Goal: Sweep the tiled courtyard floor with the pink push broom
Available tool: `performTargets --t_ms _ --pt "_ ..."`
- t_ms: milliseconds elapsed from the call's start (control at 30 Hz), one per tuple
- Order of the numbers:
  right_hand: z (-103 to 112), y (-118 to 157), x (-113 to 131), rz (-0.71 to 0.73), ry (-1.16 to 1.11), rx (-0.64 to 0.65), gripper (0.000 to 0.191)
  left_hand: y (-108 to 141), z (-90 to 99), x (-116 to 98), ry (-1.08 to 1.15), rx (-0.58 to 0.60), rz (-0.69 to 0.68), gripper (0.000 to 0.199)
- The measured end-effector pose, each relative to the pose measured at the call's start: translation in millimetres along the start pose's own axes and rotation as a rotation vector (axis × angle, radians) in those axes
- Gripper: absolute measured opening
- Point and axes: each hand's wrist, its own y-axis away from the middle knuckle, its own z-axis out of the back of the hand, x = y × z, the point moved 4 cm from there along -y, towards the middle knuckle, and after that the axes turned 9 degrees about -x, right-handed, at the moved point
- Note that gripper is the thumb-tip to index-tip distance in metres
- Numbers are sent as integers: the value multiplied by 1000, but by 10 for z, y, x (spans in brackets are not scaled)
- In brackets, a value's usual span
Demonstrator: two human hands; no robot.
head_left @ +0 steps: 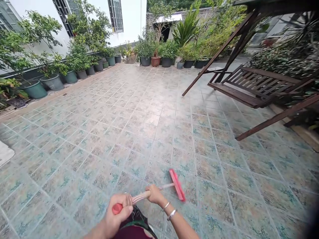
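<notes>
Both hands grip the broom handle (142, 196): left hand (117, 215) closed over its red end, right hand (155, 194) further down. The pink broom head (177, 184) rests on the tiled floor (139, 132), which already looks largely free of debris.

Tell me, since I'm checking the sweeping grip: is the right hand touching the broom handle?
Touching. The head view shows the right hand wrapped around the broom handle, with the left hand gripping its red end.

Home courtyard, outdoors: patterned tiled floor (139, 132); potted plants (74, 71) lining a white house wall (129, 23) with barred windows (116, 15); wooden swing bench (256, 86); far brick wall (199, 13) behind greenery.
</notes>
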Motion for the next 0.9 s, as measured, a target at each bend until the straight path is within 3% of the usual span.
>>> performTargets --t_ms 133,200,300,400,500,567,667,733,833,900 --pt "-226 -1047 921 135 -139 -47 31 -448 385 -774 -294 159 -293 40" --pt "-336 -1515 1317 199 -192 -71 33 -644 497 -914 -411 198 -442 38" --pt "-447 -2024 1695 273 -237 -107 34 -844 527 -723 -573 295 -586 38" --pt "-458 -2305 1892 351 -260 -123 32 -966 522 -410 -677 363 -666 43" --pt "-370 -2457 2018 431 -270 -115 32 -1021 645 -340 -614 324 -737 49" --pt "-269 -2506 2055 487 -270 -98 32 -1032 811 -438 -435 239 -678 53" --pt "-69 -2487 1936 552 -240 -59 32 -1045 1027 -664 -232 46 -491 54" --pt "91 -2422 1680 556 -194 -37 30 -1090 1054 -807 -220 -85 -445 49" --pt "333 -2303 965 431 -36 26 21 -1333 902 -798 -158 -281 -398 44" --pt "508 -2213 283 290 107 66 16 -1618 682 -533 -36 -409 -261 45"
